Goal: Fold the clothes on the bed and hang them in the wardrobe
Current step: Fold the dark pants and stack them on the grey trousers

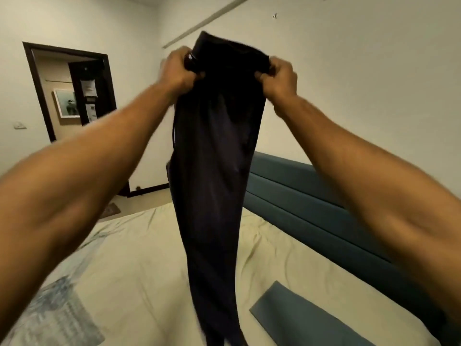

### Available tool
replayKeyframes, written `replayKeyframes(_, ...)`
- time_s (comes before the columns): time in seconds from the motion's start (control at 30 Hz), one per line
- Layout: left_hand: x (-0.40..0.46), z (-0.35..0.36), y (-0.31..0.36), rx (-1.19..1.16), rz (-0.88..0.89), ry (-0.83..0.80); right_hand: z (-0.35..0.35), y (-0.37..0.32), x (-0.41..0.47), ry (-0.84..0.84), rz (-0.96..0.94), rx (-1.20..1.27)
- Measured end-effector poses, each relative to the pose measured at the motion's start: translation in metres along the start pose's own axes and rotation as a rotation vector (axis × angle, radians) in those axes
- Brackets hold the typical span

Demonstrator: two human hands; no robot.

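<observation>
Left hand (178,67) and right hand (278,76) each pinch the waistband of dark trousers (212,171) hanging limp over the bed (139,258); soft, light, probably best held at waistband corners.

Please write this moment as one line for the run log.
left hand: grips trousers top | right hand: grips other side | trousers: hanging over bed | fold: not yet done
</observation>
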State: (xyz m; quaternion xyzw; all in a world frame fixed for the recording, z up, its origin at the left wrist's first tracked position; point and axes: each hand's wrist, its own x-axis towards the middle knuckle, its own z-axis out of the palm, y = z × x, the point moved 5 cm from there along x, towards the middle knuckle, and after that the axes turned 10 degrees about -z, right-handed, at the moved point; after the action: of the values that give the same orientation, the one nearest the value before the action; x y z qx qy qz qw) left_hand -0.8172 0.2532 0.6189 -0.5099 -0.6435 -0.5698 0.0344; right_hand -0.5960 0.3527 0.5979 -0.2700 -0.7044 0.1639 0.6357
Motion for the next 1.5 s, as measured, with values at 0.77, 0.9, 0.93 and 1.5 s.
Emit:
replayKeyframes(0.77,-0.71,0.092,-0.427,0.314,-0.462,-1.241,-0.033,0.19,-0.761,-1.523,0.637,-0.128)
replayKeyframes(0.9,-0.762,0.087,-0.434,0.423,-0.487,-1.314,-0.04,0.186,-0.807,-1.595,0.618,-0.151)
replayKeyframes(0.93,-0.767,0.086,-0.433,0.454,-0.467,-1.327,-0.041,0.186,-0.812,-1.6,0.616,-0.149)
replayKeyframes(1.5,-0.869,0.092,-0.461,0.63,-0.263,-1.516,-0.045,0.203,-0.915,-1.778,0.416,-0.263)
